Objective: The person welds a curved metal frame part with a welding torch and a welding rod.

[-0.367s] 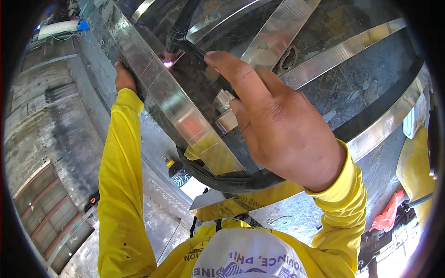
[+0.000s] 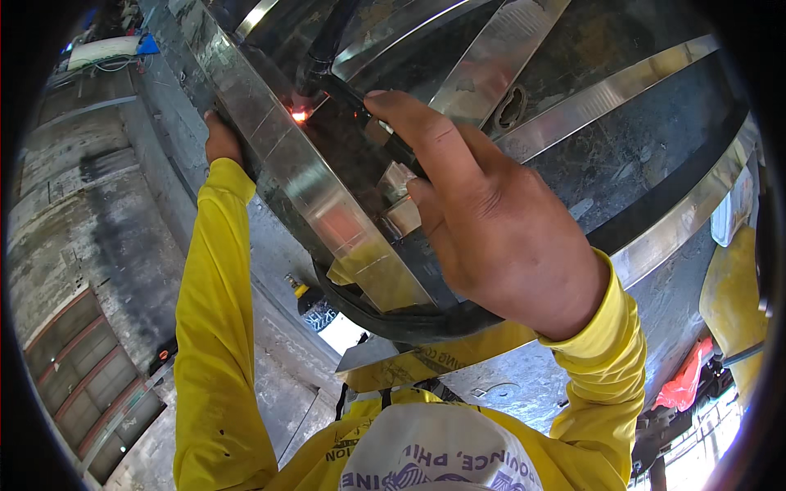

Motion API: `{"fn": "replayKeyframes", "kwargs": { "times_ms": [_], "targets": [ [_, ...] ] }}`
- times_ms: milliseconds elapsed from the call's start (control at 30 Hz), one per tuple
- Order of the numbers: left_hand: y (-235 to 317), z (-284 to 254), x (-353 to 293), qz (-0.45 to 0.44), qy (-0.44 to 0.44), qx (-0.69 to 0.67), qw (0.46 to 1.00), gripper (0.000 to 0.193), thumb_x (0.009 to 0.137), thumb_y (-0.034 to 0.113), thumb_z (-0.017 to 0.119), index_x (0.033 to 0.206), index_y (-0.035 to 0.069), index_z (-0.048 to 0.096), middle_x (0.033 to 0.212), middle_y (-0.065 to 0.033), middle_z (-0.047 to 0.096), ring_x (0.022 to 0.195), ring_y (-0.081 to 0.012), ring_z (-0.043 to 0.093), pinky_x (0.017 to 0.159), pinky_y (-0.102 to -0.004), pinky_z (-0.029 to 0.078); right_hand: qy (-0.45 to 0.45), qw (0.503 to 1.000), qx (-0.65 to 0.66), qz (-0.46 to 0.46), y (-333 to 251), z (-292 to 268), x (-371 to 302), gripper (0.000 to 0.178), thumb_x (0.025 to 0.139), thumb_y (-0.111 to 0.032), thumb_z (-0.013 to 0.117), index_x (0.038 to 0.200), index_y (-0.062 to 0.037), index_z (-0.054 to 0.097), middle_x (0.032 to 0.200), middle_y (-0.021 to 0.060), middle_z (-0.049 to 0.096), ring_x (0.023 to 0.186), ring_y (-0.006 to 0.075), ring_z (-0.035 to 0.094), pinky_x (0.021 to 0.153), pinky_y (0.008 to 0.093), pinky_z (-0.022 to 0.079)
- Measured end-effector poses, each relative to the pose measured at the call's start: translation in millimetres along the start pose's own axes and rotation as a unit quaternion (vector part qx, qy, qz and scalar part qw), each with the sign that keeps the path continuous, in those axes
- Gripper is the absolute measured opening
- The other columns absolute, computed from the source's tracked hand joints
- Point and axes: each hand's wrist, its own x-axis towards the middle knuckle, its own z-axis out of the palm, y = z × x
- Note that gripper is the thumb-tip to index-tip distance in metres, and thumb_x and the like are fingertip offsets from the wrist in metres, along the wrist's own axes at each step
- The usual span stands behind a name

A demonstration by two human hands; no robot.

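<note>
Right hand [image 2: 503, 217]: at 3 o'clock, bare, with its fingers curled tight around a torch.
Torch [image 2: 348, 92]: a thin, smooth, black stick, running from the right hand up to 11 o'clock.
Glow [image 2: 300, 115]: at 11 o'clock, a small, bright, orange-red spot at the inner edge of a long bar, just below the torch's head.
Long bar [image 2: 282, 159]: flat and shiny like a mirror, slanting from 11 o'clock down toward 6 o'clock; thin lines cross it, and yellow shows in its low end.
Left hand [image 2: 221, 137]: at 10 o'clock, just beside the long bar's outer side, thumb showing; the other fingers are hidden, so I cannot tell if they grip.
Small block [image 2: 395, 180]: shiny metal with flat sides, near the right hand's fingertips.
Metal strips [image 2: 606, 110]: flat and bright, fanning out between 12 and 3 o'clock.
Desk [image 2: 630, 176]: dark, with smudges, scratches and rough patches.
Black band [image 2: 393, 325]: bent in a curve, dull like rubber, under the low end of the long bar.
Sleeves [image 2: 214, 327]: yellow cloth with soft wrinkles, on both arms.
Cap [image 2: 442, 446]: white with purple marks, round, at 6 o'clock.
Red plastic [image 2: 686, 378]: thin and crumpled, at 4 o'clock.
</note>
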Motion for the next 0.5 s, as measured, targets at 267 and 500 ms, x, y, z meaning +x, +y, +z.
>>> {"fn": "replayKeyframes", "kwargs": {
  "times_ms": [267, 500],
  "targets": [
    [-16, 21, -13, 0.141, 0.147, 0.225, 0.953, 0.11, 0.105, 0.083, 0.042, 0.157, -0.013, 0.061, 0.155, -0.0252, 0.07, 0.141, -0.0399, 0.068, 0.121, -0.0432, 0.048, -0.039, 0.998, -0.044, -0.002, -2, -1, 3, 0.073, 0.1, 0.007, 0.067, 0.169, -0.0105, 0.047, 0.133, 0.0323, 0.071, 0.101, 0.0537, 0.073, 0.083, 0.0524, 0.062],
    [1, 71, -62, 0.056, 0.257, 0.264, 0.928, 0.109, 0.105, 0.083, 0.043, 0.156, -0.012, 0.062, 0.152, -0.0239, 0.072, 0.138, -0.0393, 0.069, 0.118, -0.0428, 0.05, -0.002, 1.0, -0.005, 0.009, -1, 1, 1, 0.072, 0.101, 0.007, 0.068, 0.168, -0.0108, 0.047, 0.129, 0.033, 0.071, 0.092, 0.0527, 0.074, 0.077, 0.0532, 0.061]
  ]
}}
